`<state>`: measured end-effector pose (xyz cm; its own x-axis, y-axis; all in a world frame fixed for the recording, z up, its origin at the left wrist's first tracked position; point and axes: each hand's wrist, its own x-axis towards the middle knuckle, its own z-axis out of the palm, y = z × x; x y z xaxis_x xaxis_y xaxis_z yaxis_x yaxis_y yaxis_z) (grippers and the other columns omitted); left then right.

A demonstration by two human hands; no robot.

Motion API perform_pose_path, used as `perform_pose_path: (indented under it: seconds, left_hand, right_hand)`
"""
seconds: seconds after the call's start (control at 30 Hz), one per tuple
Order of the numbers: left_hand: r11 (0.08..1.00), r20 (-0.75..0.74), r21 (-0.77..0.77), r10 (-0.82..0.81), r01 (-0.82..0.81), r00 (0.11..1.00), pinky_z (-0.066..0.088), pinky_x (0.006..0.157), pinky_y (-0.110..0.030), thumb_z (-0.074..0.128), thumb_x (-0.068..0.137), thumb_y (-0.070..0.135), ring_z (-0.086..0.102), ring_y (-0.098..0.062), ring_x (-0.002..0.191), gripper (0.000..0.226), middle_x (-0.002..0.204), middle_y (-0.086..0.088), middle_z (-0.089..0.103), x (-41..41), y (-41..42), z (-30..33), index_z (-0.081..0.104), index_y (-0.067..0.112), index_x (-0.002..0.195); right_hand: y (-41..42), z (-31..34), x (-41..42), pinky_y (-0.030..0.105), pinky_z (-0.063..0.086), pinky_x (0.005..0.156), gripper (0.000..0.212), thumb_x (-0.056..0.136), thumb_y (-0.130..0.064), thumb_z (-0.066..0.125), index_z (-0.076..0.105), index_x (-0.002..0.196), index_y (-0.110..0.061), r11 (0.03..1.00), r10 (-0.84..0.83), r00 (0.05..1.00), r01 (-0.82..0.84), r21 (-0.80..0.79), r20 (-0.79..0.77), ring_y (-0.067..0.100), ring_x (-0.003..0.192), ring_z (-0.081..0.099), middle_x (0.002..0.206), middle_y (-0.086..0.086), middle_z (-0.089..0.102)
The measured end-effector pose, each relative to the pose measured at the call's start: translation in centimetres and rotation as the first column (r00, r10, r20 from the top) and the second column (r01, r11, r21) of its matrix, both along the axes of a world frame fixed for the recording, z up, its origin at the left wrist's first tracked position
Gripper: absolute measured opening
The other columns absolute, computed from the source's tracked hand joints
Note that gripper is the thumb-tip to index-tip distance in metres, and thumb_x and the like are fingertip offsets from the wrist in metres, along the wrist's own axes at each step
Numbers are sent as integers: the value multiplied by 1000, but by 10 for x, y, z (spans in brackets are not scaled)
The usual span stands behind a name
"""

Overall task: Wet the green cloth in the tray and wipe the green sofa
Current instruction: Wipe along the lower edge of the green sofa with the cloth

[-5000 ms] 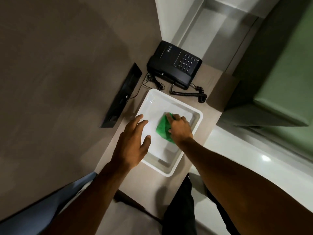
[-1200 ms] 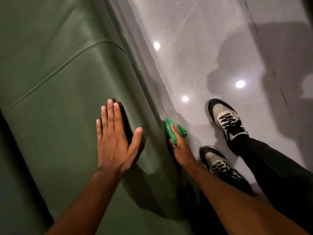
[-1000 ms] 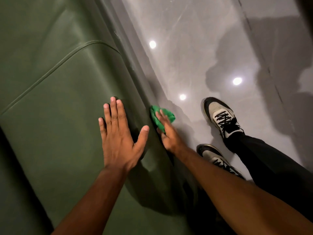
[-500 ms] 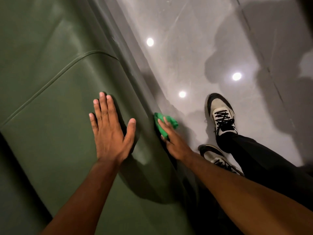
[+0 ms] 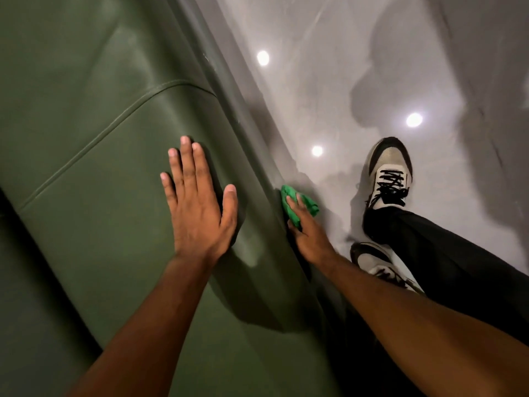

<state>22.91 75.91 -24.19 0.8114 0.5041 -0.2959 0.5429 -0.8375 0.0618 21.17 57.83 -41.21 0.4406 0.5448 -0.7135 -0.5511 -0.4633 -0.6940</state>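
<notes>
Glossy grey floor (image 5: 329, 81) is reflecting three round ceiling lights (image 5: 414, 119) and holding soft dark shadows. Two grey-and-black sneakers (image 5: 389, 173) with black laces are standing on it, one ahead of the other. Black trouser leg (image 5: 446, 253) is draping over the forward shoe.

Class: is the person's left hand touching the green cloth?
Apart. The head view shows the left hand flat on the sofa, with bare cushion between it and the green cloth under the right hand.
</notes>
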Motion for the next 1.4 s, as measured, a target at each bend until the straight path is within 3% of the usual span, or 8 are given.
perform_pose_path:
  seconds: [0.2, 0.33, 0.53, 0.7, 0.9, 1.13, 1.27, 1.4]
  left_hand:
    - [999, -14, 41, -3, 4, 1000, 2, 124, -51, 35, 97, 40, -7, -22, 154, 75, 167, -6, -1, -1, -1, -2, 4, 10, 158]
    - [995, -7, 95, 26, -25, 1000, 0, 124, -49, 35, 97, 43, -8, -23, 154, 77, 167, -7, -2, 1, -7, -10, 2, 9, 157]
    - [996, -80, 88, 23, -16, 997, 5, 123, -52, 37, 94, 50, -9, -22, 153, 84, 167, -6, -5, 6, -3, 0, 0, 11, 158]
    - [995, -107, 101, 30, -19, 994, 7, 123, -53, 45, 86, 59, -7, -22, 154, 96, 167, -4, -7, 32, 20, 7, -1, 16, 158]
    - [989, 12, 99, 113, -113, 994, 2, 122, -55, 54, 83, 53, -6, -24, 154, 99, 168, -4, -3, 54, 35, -10, 3, 15, 158]
    - [985, 2, 126, 120, -119, 993, 7, 122, -56, 58, 78, 53, -4, -24, 154, 104, 168, -4, -2, 55, 37, -8, 4, 16, 158]
    - [984, -33, 133, 127, -122, 991, 12, 120, -57, 60, 72, 53, -3, -24, 154, 110, 168, -5, -3, 70, 40, -4, 4, 17, 158]
    - [984, -12, 119, 133, -130, 991, 6, 122, -55, 62, 76, 49, -6, -24, 154, 107, 168, -4, -5, 90, 60, -7, 2, 17, 158]
  right_hand:
    - [50, 5, 47, 43, 16, 123, 75, 85, 8, 45, 31, 149, -28, 986, 28, 958, -74, 150, 286, 22, 151, 10, 164, 3, 11]
    - [85, -17, 74, 46, 25, 120, 76, 87, 11, 43, 31, 147, -35, 996, -22, 986, 7, 88, 167, 23, 150, 16, 163, -2, 12]
    - [59, -8, 57, 43, 16, 123, 57, 96, -9, 44, 32, 147, -34, 998, 23, 999, -21, -55, 37, 23, 151, 11, 163, 2, 14]
    - [77, 17, 88, 38, 14, 123, 58, 97, -10, 44, 28, 148, -32, 994, 107, 982, -106, -13, 158, 23, 150, 13, 163, 1, 12]
    - [133, 9, 136, 42, 16, 122, 72, 89, 4, 43, 23, 151, -27, 974, 157, 908, -206, 88, 388, 29, 151, 10, 164, 5, 9]
    - [121, -15, 125, 33, 8, 123, 70, 86, 5, 37, 29, 149, -25, 991, 130, 975, -122, -52, 182, 23, 150, 16, 162, 3, 19]
    - [110, 15, 117, 35, 10, 123, 59, 92, -1, 45, 36, 147, -23, 997, 32, 981, -44, 59, 191, 19, 149, 16, 162, 4, 21]
    - [143, 25, 144, 40, 10, 123, 74, 87, 7, 44, 31, 148, -31, 984, 57, 966, -97, 148, 252, 24, 151, 8, 164, 1, 13]
